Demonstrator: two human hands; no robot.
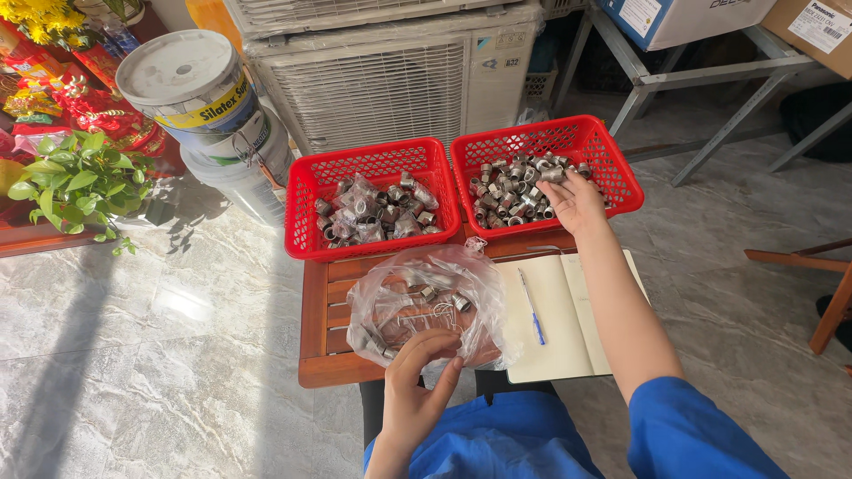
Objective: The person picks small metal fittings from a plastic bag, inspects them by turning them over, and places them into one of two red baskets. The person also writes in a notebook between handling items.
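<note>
Reaching into the right red basket [612, 168], the right hand [575, 202] pinched small, hard, heavy-looking metal fittings [510, 191]. The left hand [417, 372] pinched the thin, floppy plastic bag [426, 302] by its rim, on the wooden table [324, 310].

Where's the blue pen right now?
In the head view, the blue pen lies on the open notebook, right of the clear plastic bag and just in front of the right red basket.

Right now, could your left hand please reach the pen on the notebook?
Probably yes: the left hand grips the plastic bag, but the pen lies uncovered just beside it.
</note>
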